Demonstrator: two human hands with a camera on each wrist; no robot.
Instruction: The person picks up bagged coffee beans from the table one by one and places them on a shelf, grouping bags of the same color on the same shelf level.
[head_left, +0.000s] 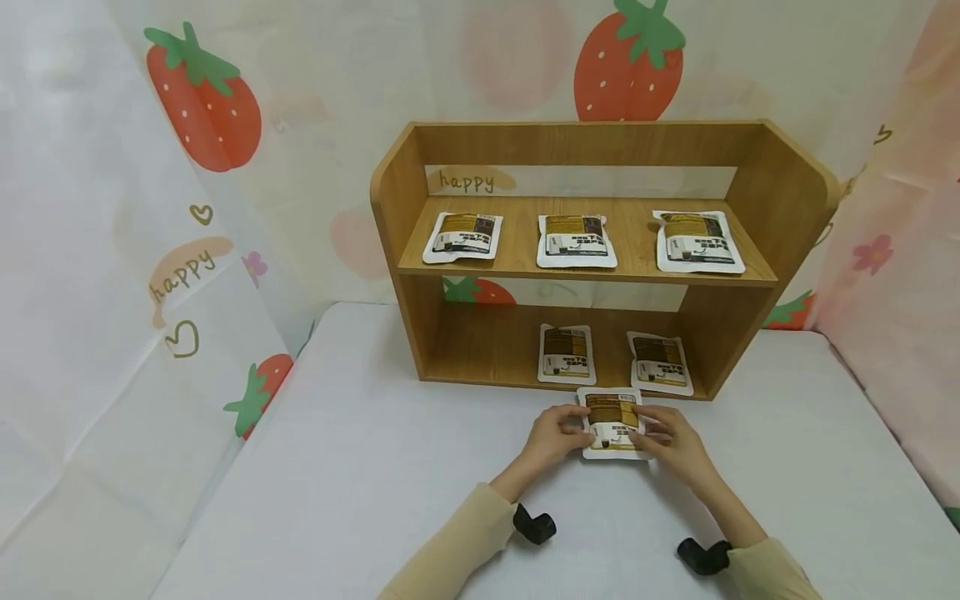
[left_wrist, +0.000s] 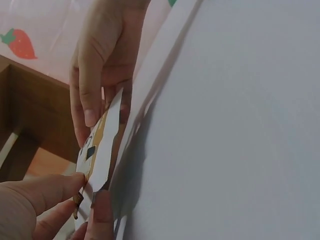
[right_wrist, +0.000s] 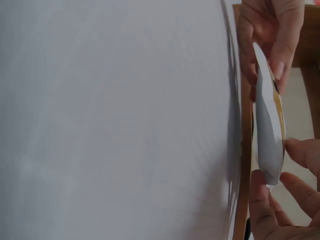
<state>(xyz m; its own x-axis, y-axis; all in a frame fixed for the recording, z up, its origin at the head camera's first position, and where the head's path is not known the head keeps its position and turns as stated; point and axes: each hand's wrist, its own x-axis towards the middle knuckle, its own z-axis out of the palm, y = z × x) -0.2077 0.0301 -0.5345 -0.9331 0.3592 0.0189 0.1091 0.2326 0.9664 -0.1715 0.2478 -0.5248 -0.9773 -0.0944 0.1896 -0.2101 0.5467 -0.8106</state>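
Observation:
Both hands hold one white pouch (head_left: pixel 612 423) with a brown and yellow label, just in front of the wooden shelf. My left hand (head_left: pixel 557 435) pinches its left edge, thumb on the printed face. On the opposite edge, my right hand (head_left: pixel 672 439) grips it the same way. Seen edge-on in the left wrist view, the pouch (left_wrist: pixel 103 150) sits between thumb and fingers. The right wrist view shows the pouch (right_wrist: pixel 270 120) slightly bulged, with fingers (right_wrist: pixel 261 200) behind it. Its lower edge is a little apart from the cloth or touching it; I cannot tell which.
A two-tier wooden shelf (head_left: pixel 592 275) stands at the back of the white-covered table (head_left: pixel 337 492). Three similar pouches lie on its upper tier, including a middle pouch (head_left: pixel 576 242). The lower tier holds two, a pouch (head_left: pixel 567 355) and a right-hand pouch (head_left: pixel 660 363).

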